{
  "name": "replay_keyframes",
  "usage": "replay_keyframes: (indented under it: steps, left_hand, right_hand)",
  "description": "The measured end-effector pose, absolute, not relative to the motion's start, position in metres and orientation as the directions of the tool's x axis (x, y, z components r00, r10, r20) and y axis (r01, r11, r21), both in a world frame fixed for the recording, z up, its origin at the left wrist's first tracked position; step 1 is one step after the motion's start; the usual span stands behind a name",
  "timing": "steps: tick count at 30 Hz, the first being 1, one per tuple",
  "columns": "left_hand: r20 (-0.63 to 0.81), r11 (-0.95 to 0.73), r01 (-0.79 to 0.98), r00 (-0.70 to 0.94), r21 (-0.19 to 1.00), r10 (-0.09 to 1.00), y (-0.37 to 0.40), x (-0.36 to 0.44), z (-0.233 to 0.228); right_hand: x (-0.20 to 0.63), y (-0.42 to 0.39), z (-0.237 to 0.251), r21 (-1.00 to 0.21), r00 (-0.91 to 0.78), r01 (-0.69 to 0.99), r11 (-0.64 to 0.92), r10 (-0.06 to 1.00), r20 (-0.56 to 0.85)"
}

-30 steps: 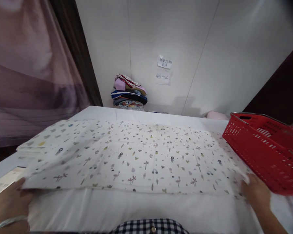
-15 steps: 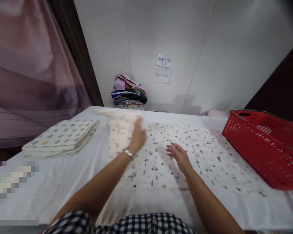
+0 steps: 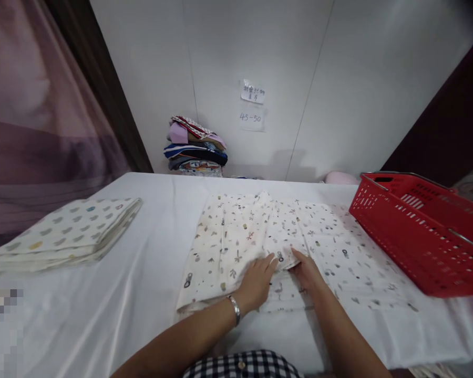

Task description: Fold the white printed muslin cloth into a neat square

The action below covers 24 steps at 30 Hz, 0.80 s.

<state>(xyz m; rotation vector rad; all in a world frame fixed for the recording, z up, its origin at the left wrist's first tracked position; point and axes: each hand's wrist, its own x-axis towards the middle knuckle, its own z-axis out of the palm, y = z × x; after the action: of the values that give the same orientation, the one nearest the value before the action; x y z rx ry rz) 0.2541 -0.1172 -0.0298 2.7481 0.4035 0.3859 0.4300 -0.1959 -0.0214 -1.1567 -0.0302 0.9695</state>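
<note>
A white cloth (image 3: 248, 231) with small grey, green and reddish prints lies spread on the table, its left part folded over towards the right. My left hand (image 3: 259, 282), with a silver bracelet at the wrist, rests flat on the near part of this folded layer, fingers stretched towards its edge. Just to the right, my right hand (image 3: 308, 270) has the near corner of the flap between thumb and fingers. The layer rises in a slight ridge near its far edge. My right fingertips are partly hidden by the fabric.
At the left lies another folded cloth (image 3: 69, 226) with grey cloud-like shapes. A red plastic basket (image 3: 421, 236) stands at the right, close to the spread cloth. Folded textiles (image 3: 197, 149) are stacked behind the white-covered table (image 3: 153, 231), below paper notes (image 3: 253, 105) on the wall.
The left part of the cloth has come over to the right and down. My left hand has moved nearer and right onto it; my right hand has closed on the flap's corner.
</note>
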Motion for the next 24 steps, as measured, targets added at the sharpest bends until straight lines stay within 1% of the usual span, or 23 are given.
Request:
replay_keyframes:
  steps: [3, 5, 7, 10, 13, 15, 16, 17, 19, 20, 21, 22, 23, 24]
  left_hand:
    - [0.191, -0.893, 0.315, 0.902, 0.322, 0.387, -0.113, 0.232, -0.030]
    - [0.192, -0.880, 0.363, 0.882, 0.306, 0.430, -0.110, 0.219, -0.031]
    - [0.188, -0.865, 0.402, 0.864, 0.299, 0.466, -0.107, 0.207, -0.032]
    - [0.166, -0.838, 0.462, 0.838, 0.290, 0.519, -0.103, 0.193, -0.030]
    - [0.148, -0.820, 0.510, 0.818, 0.258, 0.555, -0.100, 0.186, -0.023]
    - [0.128, -0.813, 0.533, 0.812, 0.232, 0.569, -0.097, 0.185, -0.016]
    - [0.118, -0.810, 0.542, 0.810, 0.224, 0.574, -0.095, 0.186, -0.012]
    - [0.111, -0.810, 0.545, 0.810, 0.219, 0.575, -0.094, 0.188, -0.009]
    - [0.117, -0.819, 0.531, 0.819, 0.218, 0.562, -0.092, 0.194, -0.003]
    - [0.127, -0.828, 0.517, 0.826, 0.220, 0.549, -0.093, 0.197, -0.001]
    - [0.139, -0.838, 0.498, 0.834, 0.223, 0.533, -0.095, 0.201, 0.000]
    - [0.151, -0.848, 0.478, 0.843, 0.229, 0.516, -0.097, 0.204, 0.001]
    - [0.159, -0.860, 0.453, 0.855, 0.236, 0.494, -0.101, 0.207, 0.001]
    - [0.165, -0.871, 0.426, 0.867, 0.244, 0.470, -0.105, 0.209, 0.000]
  right_hand:
    - [0.447, -0.201, -0.018, -0.847, 0.625, -0.528, -0.059, 0.649, -0.435]
    - [0.459, -0.204, -0.015, -0.868, 0.615, -0.469, -0.163, 0.646, -0.453]
    - [0.469, -0.205, -0.013, -0.870, 0.590, -0.415, -0.267, 0.649, -0.481]
    - [0.476, -0.201, -0.015, -0.840, 0.536, -0.341, -0.421, 0.648, -0.542]
    - [0.477, -0.191, -0.012, -0.824, 0.486, -0.289, -0.487, 0.667, -0.564]
    - [0.486, -0.188, 0.002, -0.846, 0.463, -0.283, -0.452, 0.708, -0.534]
    - [0.494, -0.189, 0.013, -0.870, 0.464, -0.283, -0.404, 0.736, -0.493]
    - [0.506, -0.194, 0.027, -0.900, 0.482, -0.281, -0.334, 0.762, -0.433]
    - [0.539, -0.213, 0.056, -0.962, 0.576, -0.246, -0.118, 0.781, -0.243]
    - [0.557, -0.229, 0.067, -0.976, 0.640, -0.217, -0.005, 0.754, -0.146]
    - [0.575, -0.248, 0.075, -0.979, 0.718, -0.182, 0.095, 0.693, -0.066]
    - [0.592, -0.269, 0.079, -0.977, 0.791, -0.148, 0.155, 0.612, -0.023]
    - [0.605, -0.291, 0.077, -0.977, 0.844, -0.131, 0.170, 0.537, -0.020]
    - [0.616, -0.312, 0.071, -0.979, 0.890, -0.134, 0.150, 0.453, -0.053]
